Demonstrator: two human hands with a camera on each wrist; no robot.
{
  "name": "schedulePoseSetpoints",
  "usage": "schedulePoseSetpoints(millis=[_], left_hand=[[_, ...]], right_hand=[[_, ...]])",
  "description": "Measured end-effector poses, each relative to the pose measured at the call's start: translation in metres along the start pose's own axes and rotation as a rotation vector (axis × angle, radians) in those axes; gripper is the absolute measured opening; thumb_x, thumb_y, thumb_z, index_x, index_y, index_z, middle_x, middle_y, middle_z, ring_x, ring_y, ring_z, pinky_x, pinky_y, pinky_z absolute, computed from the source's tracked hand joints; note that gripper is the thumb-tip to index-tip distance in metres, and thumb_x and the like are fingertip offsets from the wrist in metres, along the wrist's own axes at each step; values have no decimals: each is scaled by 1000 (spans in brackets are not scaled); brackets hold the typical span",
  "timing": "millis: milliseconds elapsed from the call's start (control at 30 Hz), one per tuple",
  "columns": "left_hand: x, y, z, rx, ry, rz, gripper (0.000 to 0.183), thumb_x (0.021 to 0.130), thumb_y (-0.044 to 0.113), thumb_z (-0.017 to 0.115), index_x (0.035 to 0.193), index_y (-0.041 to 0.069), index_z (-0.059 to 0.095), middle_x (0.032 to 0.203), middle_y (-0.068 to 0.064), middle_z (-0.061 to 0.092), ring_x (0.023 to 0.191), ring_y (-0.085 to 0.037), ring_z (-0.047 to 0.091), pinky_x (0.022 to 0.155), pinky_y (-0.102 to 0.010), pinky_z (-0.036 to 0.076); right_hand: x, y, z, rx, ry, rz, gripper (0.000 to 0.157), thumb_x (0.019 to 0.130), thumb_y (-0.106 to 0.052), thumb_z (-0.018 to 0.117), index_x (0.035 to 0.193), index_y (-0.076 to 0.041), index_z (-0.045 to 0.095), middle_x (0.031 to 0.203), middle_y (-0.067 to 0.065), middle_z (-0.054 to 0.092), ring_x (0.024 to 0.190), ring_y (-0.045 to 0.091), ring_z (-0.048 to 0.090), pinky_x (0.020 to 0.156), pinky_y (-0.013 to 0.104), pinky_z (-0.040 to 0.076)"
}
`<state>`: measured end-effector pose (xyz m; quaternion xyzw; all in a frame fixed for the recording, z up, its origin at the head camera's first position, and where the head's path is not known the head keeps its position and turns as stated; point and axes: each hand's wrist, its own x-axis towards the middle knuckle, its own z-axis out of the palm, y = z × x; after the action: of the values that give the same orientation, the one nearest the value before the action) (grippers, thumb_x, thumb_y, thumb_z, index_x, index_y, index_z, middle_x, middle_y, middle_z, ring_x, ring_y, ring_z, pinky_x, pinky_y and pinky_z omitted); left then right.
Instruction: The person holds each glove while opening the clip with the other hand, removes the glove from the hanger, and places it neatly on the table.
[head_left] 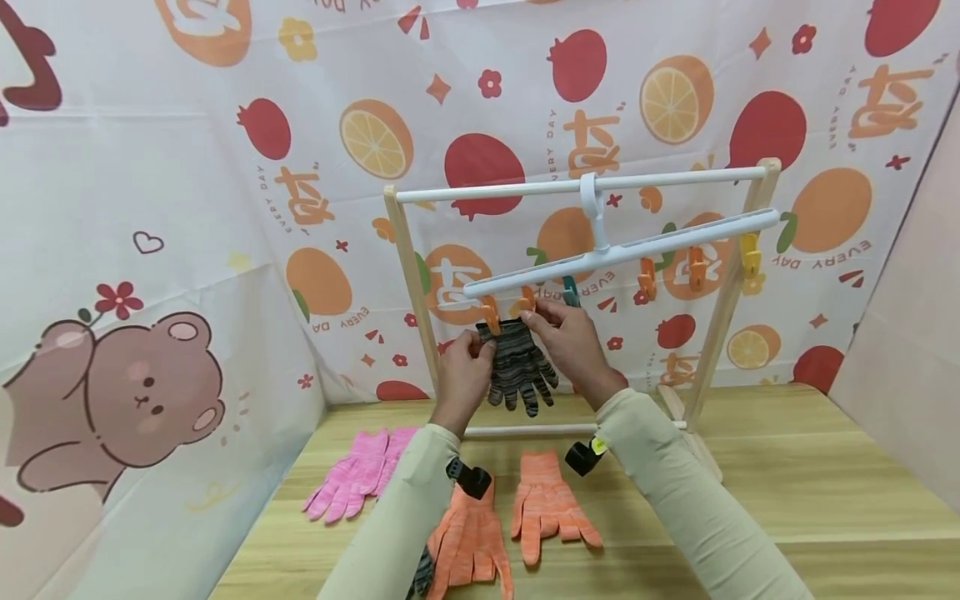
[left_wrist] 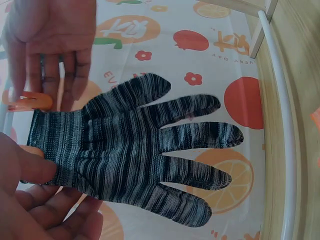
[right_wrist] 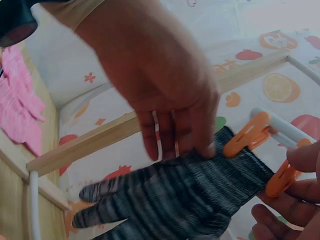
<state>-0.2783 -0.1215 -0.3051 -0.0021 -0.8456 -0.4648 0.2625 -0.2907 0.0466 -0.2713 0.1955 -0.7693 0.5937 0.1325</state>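
Observation:
A black-and-grey striped knit glove [head_left: 519,367] hangs fingers down from the left end of a white hanger [head_left: 652,247]. An orange clip [head_left: 491,317] grips the left part of its cuff. My left hand [head_left: 462,375] pinches the cuff's left edge beside this clip, thumb on the knit [left_wrist: 67,150]. At the cuff's other side, my right hand [head_left: 572,340] pinches a second orange clip [right_wrist: 284,177] between thumb and fingers. That clip's tip meets the cuff corner in the right wrist view.
The hanger hooks on a wooden rack's white top bar [head_left: 495,191]. More clips dangle from it: teal [head_left: 571,292], orange [head_left: 647,279] and yellow [head_left: 750,254]. Pink gloves [head_left: 356,475], orange gloves [head_left: 551,508] and a partly hidden dark striped glove [head_left: 422,575] lie on the wooden table [head_left: 810,500].

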Motion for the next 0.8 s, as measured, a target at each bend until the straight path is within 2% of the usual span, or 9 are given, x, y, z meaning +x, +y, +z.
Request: schedulePoseSetpoints(millis=[133,200,300,367,400,467,567,700,800], left_hand=[[0,2,-2,5,15,21,20,99,20,66,86,8,58,74,-4,53,71,-24,50,65,-36,38],[-1,3,-3,12,13,24,19,99,20,66,86,7,58,74,-4,53,71,-24,50,65,-36,38],[-1,5,-4,26,10,27,19,99,21,66,88,7,60,74,-3,55,71,-24,51,65,-36,39],[-2,5,-4,28,6,26,18,99,21,66,88,7,61,74,-4,56,70,-24,52,65,-36,39],[-2,4,-4,27,7,26,18,99,21,66,88,7,61,74,-4,56,71,-24,52,65,-36,40],[-2,3,-4,24,5,25,18,99,20,66,88,7,61,74,-4,57,70,-23,52,65,-36,40],[-2,2,-6,13,3,18,17,99,20,65,89,7,61,75,-4,57,70,-23,52,64,-36,40],[-2,1,-8,4,6,17,15,99,19,66,91,6,62,76,-5,58,70,-23,52,64,-36,40],[-2,0,-9,13,1,17,15,99,19,66,91,6,63,76,-5,58,71,-23,53,64,-36,41]], right_hand=[[0,4,6,-92,43,35,37,102,-29,63,130,-5,69,125,10,68,106,21,61,85,40,50],[-1,4,9,-127,58,69,32,102,-31,62,117,-5,75,101,9,71,85,20,59,71,36,47],[-5,4,14,-158,64,132,39,104,-35,59,85,-3,72,66,3,56,61,18,46,55,32,37],[-7,3,16,-163,59,154,47,104,-37,58,72,-3,62,55,2,39,53,20,36,51,33,31],[-7,3,17,-165,53,155,49,104,-37,58,69,-3,58,54,0,36,53,19,35,51,32,30],[-8,3,19,-157,35,152,48,104,-38,58,72,-2,61,54,-2,33,54,19,33,53,33,30],[-10,3,21,-142,-10,132,41,104,-38,58,87,-3,70,59,0,34,58,20,34,57,34,32],[-12,4,24,-166,-73,103,39,103,-42,58,109,-6,71,73,4,50,65,20,43,62,35,37],[-14,7,27,-224,-135,97,43,103,-45,57,115,-5,64,88,10,60,73,22,50,65,36,41]])
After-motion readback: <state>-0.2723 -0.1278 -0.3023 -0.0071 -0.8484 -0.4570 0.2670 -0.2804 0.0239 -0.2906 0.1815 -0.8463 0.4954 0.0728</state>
